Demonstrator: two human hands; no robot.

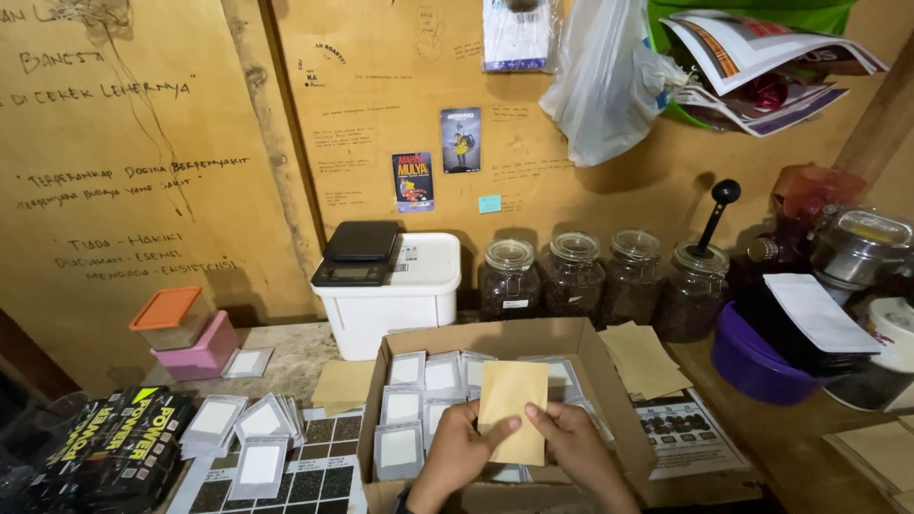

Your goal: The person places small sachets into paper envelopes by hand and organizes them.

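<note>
Both my hands hold a small tan paper pouch [512, 400] upright over an open cardboard box [624, 400]. My left hand [455, 455] pinches its lower left edge. My right hand [571, 447] grips its lower right corner. Inside the box lie several small packets with white windows [407, 411], in rows below and beside the pouch.
More windowed packets [238, 428] and black sachets [114, 447] lie left of the box. Behind stand a white tub [395, 305] with a black scale [357, 252], four glass jars of dark beans [571, 276], tan pouches [643, 357], a purple bowl [752, 366] and an orange-lidded container [171, 319].
</note>
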